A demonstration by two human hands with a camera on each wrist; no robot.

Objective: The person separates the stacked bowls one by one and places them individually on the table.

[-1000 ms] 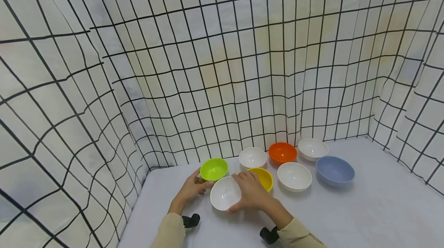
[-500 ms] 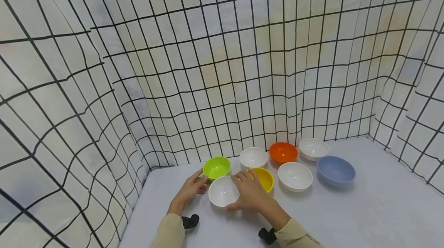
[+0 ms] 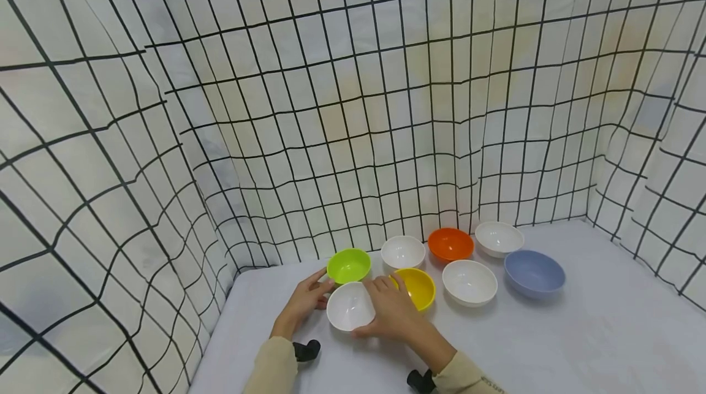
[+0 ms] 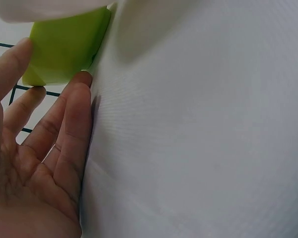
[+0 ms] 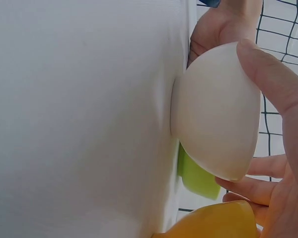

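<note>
My right hand (image 3: pixel 390 309) spans a white bowl (image 3: pixel 347 308), thumb at the near rim and fingers at the far side. In the right wrist view the white bowl (image 5: pixel 216 111) stands upright, its foot right at the white cloth. My left hand (image 3: pixel 302 301) is beside a lime green bowl (image 3: pixel 349 266), just behind the white one. The left wrist view has the fairly straight fingers (image 4: pixel 77 119) of this hand against the green bowl's side (image 4: pixel 64 47). Close by the right hand's fingers is a yellow bowl (image 3: pixel 419 290), partly hidden behind them.
Farther back are a white bowl (image 3: pixel 403 253), an orange bowl (image 3: pixel 450 245) and another white bowl (image 3: pixel 499 239). A third white bowl (image 3: pixel 469 284) and a larger blue bowl (image 3: pixel 534 274) stand to the right. Grid-patterned cloth walls (image 3: pixel 353 106) surround the table (image 3: pixel 551 345).
The green bowl has shifted to the right, with my left fingers at its side. My right hand and the white bowl it holds have moved slightly left.
</note>
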